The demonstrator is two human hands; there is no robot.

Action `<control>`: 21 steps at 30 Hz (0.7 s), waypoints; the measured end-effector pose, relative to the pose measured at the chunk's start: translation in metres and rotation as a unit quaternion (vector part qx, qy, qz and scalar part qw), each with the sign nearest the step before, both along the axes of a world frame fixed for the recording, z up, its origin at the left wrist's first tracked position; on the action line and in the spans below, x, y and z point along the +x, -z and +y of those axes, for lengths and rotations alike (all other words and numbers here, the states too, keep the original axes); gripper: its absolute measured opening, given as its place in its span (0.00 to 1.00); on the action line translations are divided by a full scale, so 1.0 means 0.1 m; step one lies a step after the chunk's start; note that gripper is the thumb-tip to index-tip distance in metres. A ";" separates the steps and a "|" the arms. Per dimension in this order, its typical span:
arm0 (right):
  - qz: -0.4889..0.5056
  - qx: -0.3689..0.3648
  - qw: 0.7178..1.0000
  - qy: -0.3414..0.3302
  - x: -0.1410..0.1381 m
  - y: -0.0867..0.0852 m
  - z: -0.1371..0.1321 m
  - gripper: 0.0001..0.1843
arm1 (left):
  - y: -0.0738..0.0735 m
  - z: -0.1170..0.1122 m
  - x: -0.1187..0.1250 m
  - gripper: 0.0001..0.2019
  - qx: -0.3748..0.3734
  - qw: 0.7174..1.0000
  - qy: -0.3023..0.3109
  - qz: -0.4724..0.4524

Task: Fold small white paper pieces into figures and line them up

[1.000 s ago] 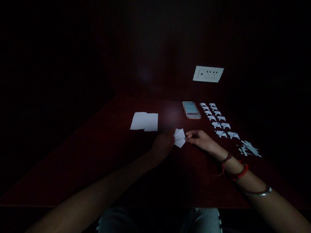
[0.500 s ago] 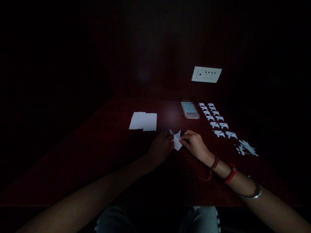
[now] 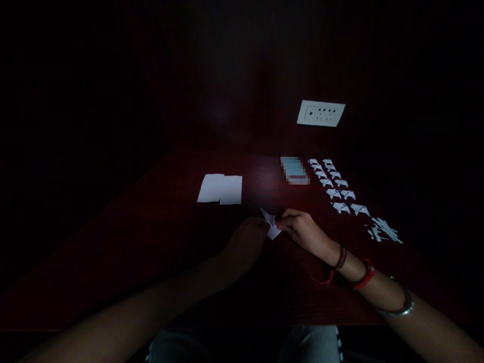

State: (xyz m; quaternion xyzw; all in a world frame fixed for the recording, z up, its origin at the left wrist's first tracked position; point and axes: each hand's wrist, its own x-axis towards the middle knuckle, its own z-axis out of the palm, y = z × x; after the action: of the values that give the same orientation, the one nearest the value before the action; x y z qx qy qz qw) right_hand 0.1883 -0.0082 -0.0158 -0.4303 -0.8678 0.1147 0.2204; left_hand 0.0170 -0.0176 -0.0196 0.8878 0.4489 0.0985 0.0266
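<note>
Between my hands is a small white folded paper (image 3: 273, 232) with a pointed corner sticking up at its far left. My left hand (image 3: 249, 239), dim in the shadow, pinches its left side. From the right, my right hand (image 3: 300, 227) has its thumb and fingers closed on the upper right part of the paper. The fingertips hide some of the folds. Two white paper sheets (image 3: 220, 189) lie side by side, slightly overlapping, beyond my left hand.
Two rows of folded paper pieces (image 3: 341, 207) run along the right of the dark red table (image 3: 151, 227). Nearer lies a heap of paper scraps (image 3: 383, 230). A blurred-out flat phone-like object (image 3: 294, 170) rests farther back, below a wall socket (image 3: 321, 113).
The paper and both hands have shifted slightly nearer and to the left. My right fingers have moved over the paper's right point, which stood free before.
</note>
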 end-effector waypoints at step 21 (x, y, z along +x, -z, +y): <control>0.055 -0.062 0.996 0.015 0.01 -0.09 0.04 0.18 | -0.14 -0.04 -0.05 0.16 -0.015 0.998 -0.068 -0.006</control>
State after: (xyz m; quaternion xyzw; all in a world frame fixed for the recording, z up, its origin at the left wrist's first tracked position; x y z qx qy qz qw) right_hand 0.1892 -0.0046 -0.0071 -0.4491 -0.8391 0.1888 0.2420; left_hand 0.0122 -0.0214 -0.0061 0.8541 0.5094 0.0984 0.0363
